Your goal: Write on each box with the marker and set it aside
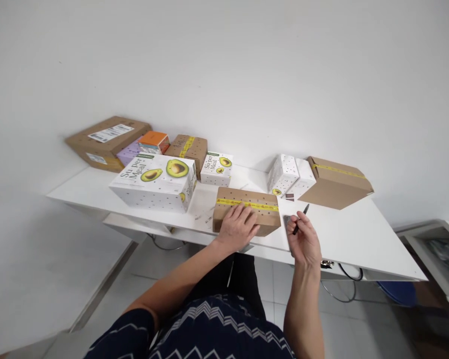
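- Brown cardboard, taped lengthwise with a yellow strip and dotted with small holes: that is the small brown box point(246, 209) lying flat near the front edge of the table point(359, 239), roughly at its middle.
- The left hand point(238, 227) lies palm-down on the near end of that box, fingers spread open and resting on its top and front face; it presses rather than grips.
- The right hand point(304, 243) hovers just to the right of the box, fingers curled around a dark pen point(301, 219) whose tip points up and away toward the back of the table.
- Just beside the pen, between the right hand and the box, a small grey object point(286, 220) lies on the table; I cannot tell what it is.
- Behind the box to the right stand two white dotted boxes point(290, 175), leaning together, and past them, toward the right end of the table, a larger tilted cardboard box point(336, 188) with yellow tape.
- To the left sits a big white avocado box point(155, 182) with a smaller one point(217, 168) of the same print behind it.
- Along the back left corner are another taped brown box point(189, 148), an orange box point(154, 141), a purple box point(129, 152) and a wide flat carton point(107, 141) with white labels.
- Cables point(344, 286) hang below the front edge at the right.
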